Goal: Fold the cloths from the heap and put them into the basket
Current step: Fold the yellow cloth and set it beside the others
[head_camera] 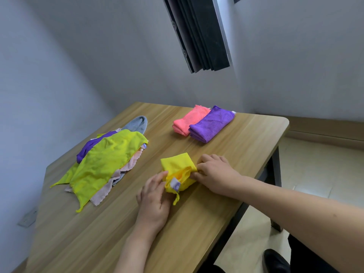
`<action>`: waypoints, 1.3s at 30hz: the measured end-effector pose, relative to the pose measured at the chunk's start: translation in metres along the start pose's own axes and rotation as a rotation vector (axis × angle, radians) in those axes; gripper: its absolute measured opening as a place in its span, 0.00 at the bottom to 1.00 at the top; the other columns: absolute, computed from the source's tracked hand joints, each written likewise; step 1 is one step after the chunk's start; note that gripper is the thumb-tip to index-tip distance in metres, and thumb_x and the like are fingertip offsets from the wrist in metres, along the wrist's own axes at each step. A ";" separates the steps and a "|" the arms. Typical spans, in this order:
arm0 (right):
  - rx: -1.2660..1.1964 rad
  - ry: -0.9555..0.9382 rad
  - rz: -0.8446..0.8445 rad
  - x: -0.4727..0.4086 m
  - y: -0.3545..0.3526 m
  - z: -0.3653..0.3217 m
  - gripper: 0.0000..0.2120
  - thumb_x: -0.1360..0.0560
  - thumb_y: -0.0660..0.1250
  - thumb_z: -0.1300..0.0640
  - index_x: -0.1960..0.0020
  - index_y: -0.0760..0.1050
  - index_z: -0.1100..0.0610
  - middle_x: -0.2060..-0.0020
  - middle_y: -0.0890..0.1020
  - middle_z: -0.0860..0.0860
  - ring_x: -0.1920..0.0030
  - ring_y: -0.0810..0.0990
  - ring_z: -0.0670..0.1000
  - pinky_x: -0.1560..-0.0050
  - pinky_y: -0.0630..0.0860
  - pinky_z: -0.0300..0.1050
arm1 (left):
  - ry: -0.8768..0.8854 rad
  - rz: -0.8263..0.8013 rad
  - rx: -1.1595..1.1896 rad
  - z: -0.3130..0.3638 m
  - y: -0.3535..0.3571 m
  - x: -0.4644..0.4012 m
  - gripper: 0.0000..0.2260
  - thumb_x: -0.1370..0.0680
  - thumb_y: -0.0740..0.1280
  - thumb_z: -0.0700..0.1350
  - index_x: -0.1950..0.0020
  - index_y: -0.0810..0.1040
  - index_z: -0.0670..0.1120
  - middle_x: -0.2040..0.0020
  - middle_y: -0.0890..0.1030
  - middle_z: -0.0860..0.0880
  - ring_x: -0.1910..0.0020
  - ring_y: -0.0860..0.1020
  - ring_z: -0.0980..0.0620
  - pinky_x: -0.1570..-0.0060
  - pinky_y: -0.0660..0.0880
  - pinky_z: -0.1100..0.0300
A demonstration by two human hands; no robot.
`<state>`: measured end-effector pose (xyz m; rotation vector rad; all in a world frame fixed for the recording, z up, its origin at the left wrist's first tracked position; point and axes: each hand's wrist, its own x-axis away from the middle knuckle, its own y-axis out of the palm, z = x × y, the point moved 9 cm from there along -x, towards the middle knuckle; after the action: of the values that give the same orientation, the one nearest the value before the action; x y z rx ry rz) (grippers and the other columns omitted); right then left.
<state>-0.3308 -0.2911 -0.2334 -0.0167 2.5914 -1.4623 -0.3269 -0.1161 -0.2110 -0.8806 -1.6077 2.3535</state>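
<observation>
A plain grey-walled room holds a wooden tabletop point(226, 160) with a dark slatted panel hanging above its far end. On the near middle of it lies a yellow cloth point(178, 170), partly folded, its far half flat and its near half bunched, with a small label showing. The left hand point(155, 200) has its fingertips at the cloth's near-left edge, its grip seemingly pinching the bunched fabric by the label, though the exact hold is partly hidden. The right hand point(214, 174) rests with curled fingers on the cloth's right edge, its grip pressing or pinching the fold there. To the left sits the heap point(106, 162) of loose cloths, a lime-yellow one on top. At the far side lie a folded pink cloth point(189, 120) and a folded purple cloth point(211, 124), touching side by side. No basket is in view. To fold well, the bunched near half probably needs smoothing flat first, with edges lined up and the label tucked inside before the crease is pressed.
</observation>
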 end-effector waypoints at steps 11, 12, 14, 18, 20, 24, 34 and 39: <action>0.024 0.077 0.077 -0.024 0.000 -0.003 0.21 0.21 0.52 0.38 0.50 0.75 0.51 0.48 0.73 0.51 0.43 0.70 0.54 0.38 0.61 0.52 | -0.314 -0.067 0.381 -0.008 0.014 -0.014 0.14 0.33 0.56 0.61 0.53 0.73 0.59 0.56 0.72 0.59 0.49 0.64 0.55 0.38 0.63 0.52; -0.013 0.046 0.082 -0.023 -0.001 -0.004 0.19 0.23 0.54 0.38 0.49 0.75 0.51 0.47 0.73 0.50 0.42 0.70 0.53 0.38 0.62 0.51 | -0.286 -0.064 0.428 -0.011 0.014 -0.014 0.14 0.35 0.58 0.61 0.53 0.74 0.62 0.55 0.74 0.59 0.47 0.68 0.53 0.39 0.66 0.51; -0.072 -0.050 0.059 -0.017 -0.002 -0.009 0.23 0.31 0.54 0.39 0.45 0.75 0.50 0.42 0.71 0.48 0.40 0.69 0.52 0.38 0.63 0.48 | -0.234 -0.068 0.519 -0.020 0.017 -0.013 0.17 0.36 0.64 0.56 0.48 0.75 0.67 0.49 0.77 0.63 0.43 0.74 0.53 0.40 0.72 0.52; 0.048 -0.425 0.119 0.016 -0.011 -0.028 0.21 0.35 0.59 0.41 0.48 0.76 0.52 0.39 0.73 0.47 0.37 0.68 0.51 0.35 0.62 0.46 | -0.072 -0.125 0.540 -0.001 0.021 -0.014 0.16 0.34 0.70 0.47 0.49 0.81 0.61 0.39 0.74 0.63 0.40 0.75 0.61 0.41 0.73 0.63; 0.157 -0.570 0.123 0.031 -0.018 -0.029 0.16 0.33 0.64 0.44 0.52 0.76 0.53 0.45 0.76 0.49 0.44 0.72 0.52 0.39 0.68 0.46 | -0.034 -0.142 0.546 0.013 0.026 -0.018 0.13 0.33 0.71 0.47 0.52 0.82 0.62 0.40 0.69 0.63 0.41 0.74 0.58 0.42 0.71 0.66; 0.146 -0.644 0.111 0.048 -0.043 -0.007 0.15 0.26 0.62 0.44 0.56 0.74 0.57 0.54 0.76 0.52 0.56 0.73 0.55 0.49 0.73 0.50 | 0.028 -0.281 0.541 0.051 0.045 -0.036 0.14 0.31 0.70 0.43 0.51 0.84 0.60 0.54 0.68 0.59 0.52 0.73 0.57 0.50 0.69 0.68; 0.075 -0.063 0.340 0.051 -0.088 0.109 0.17 0.22 0.54 0.50 0.44 0.77 0.57 0.45 0.77 0.54 0.45 0.76 0.56 0.41 0.73 0.50 | 0.126 -0.227 0.598 0.129 0.077 -0.096 0.13 0.29 0.68 0.40 0.45 0.83 0.46 0.48 0.77 0.53 0.48 0.76 0.61 0.46 0.70 0.71; 0.264 0.089 0.179 0.030 -0.078 0.121 0.33 0.24 0.40 0.41 0.24 0.61 0.54 0.24 0.59 0.51 0.23 0.55 0.54 0.25 0.52 0.51 | -0.007 0.188 0.582 0.124 0.040 -0.099 0.13 0.31 0.59 0.36 0.54 0.79 0.47 0.51 0.77 0.52 0.49 0.75 0.56 0.45 0.72 0.56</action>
<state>-0.3479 -0.4370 -0.2327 0.3103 2.3691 -1.7566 -0.3062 -0.2753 -0.1785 -0.9099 -0.7756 2.7203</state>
